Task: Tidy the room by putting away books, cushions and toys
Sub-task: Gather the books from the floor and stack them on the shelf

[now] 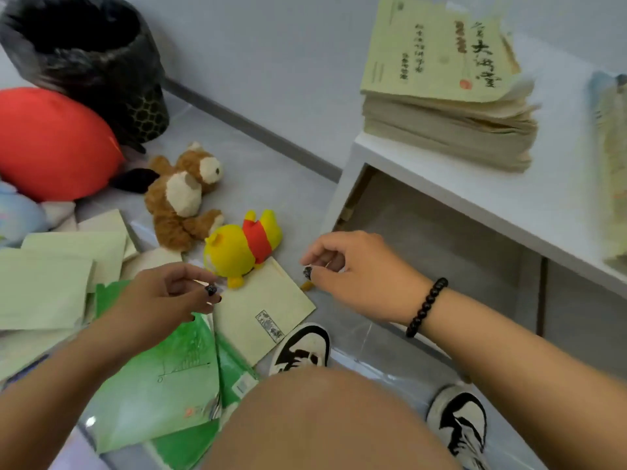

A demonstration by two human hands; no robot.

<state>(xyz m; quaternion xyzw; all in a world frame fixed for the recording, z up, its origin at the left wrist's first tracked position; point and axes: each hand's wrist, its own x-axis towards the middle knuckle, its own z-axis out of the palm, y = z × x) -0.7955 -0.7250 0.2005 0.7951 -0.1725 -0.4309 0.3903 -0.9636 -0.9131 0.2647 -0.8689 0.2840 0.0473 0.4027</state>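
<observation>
Several pale green books (51,286) and green-covered books (159,378) lie scattered on the grey floor. One pale green book (268,313) lies in front of my shoe, with a yellow plush toy (242,247) resting on its far corner. A brown teddy bear (183,195) lies behind it. A red cushion (51,144) sits at the left. My left hand (169,293) hovers over the books, fingers loosely curled, holding nothing. My right hand (353,269) hangs above the book's right edge, fingers loosely curled, empty. A stack of pale green books (448,106) stands on the white shelf (475,188).
A black bin (101,62) with a bag stands at the back left by the wall. A light blue plush (17,218) lies at the left edge. The shelf has an open compartment (424,239) below. My knee and two black-and-white shoes (302,347) fill the foreground.
</observation>
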